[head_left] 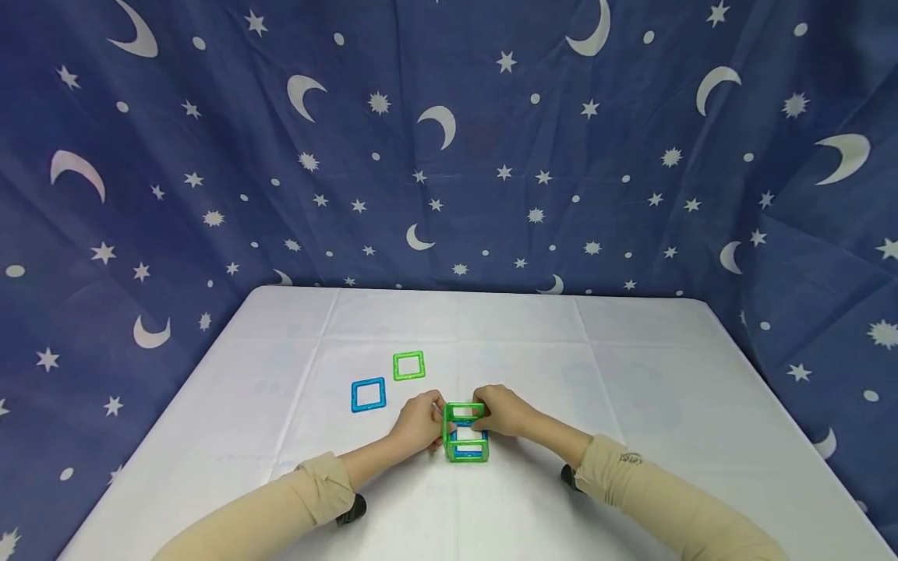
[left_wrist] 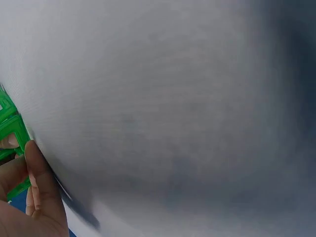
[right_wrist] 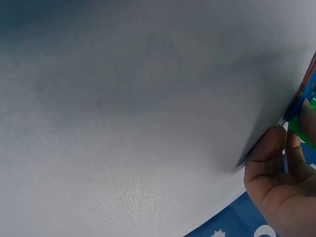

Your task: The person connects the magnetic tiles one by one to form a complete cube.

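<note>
A small box-like structure of green square magnetic tiles, with blue tile edges inside its outline, stands on the table in the head view. At its left side my left hand pinches a green tile between thumb and fingers. My right hand grips the structure's far right part, its fingertips partly hidden by the tiles. In the right wrist view, a blue tile edge and some green lie by the right hand's fingers. How the tiles join is hard to tell.
A loose blue square tile and a loose green square tile lie flat left of the structure, beyond the left hand. The white-covered table meets a dark blue curtain with moons and stars behind it.
</note>
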`<state>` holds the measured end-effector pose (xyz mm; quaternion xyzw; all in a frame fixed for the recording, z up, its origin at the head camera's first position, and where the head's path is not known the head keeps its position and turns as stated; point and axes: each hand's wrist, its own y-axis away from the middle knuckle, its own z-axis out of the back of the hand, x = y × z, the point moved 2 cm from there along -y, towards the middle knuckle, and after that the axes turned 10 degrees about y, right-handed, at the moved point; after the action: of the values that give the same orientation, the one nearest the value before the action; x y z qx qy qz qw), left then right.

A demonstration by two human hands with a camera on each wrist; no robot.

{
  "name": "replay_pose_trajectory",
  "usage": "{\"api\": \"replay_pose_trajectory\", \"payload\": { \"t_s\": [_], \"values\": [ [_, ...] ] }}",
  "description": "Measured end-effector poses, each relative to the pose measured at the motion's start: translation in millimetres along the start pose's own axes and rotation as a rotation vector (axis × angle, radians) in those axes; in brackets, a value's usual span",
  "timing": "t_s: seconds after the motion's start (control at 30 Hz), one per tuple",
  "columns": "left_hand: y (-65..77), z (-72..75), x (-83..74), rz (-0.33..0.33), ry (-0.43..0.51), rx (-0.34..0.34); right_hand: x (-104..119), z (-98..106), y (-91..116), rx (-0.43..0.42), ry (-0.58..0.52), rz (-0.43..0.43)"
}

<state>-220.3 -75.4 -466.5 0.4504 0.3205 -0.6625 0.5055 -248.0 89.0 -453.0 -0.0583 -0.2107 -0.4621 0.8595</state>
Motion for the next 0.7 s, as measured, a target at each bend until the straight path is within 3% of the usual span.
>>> {"api": "replay_pose_trajectory", "payload": {
  "t_s": [0.17, 0.4, 0.6, 0.7],
  "values": [
    [-3.0, -2.6, -2.9, 0.015, -0.027, -0.016, -0.4, 1.4, -0.4, 0.008, 0.009, -0.015],
    [-2.7, -0.5, -3.7, 0.019, -0.022, 0.026, 0.4, 0.9, -2.6, 0.018, 0.011, -0.022],
    [5.0, 8.2, -3.0, -0.041, 0.054, 0.131, 0.3, -0.7, -3.0, 0.035, 0.01, -0.013],
    [6.4, 11.2, -2.3, -0.035, 0.035, 0.229, 0.1, 0.3, -2.5, 0.033, 0.008, -0.004]
  ]
}}
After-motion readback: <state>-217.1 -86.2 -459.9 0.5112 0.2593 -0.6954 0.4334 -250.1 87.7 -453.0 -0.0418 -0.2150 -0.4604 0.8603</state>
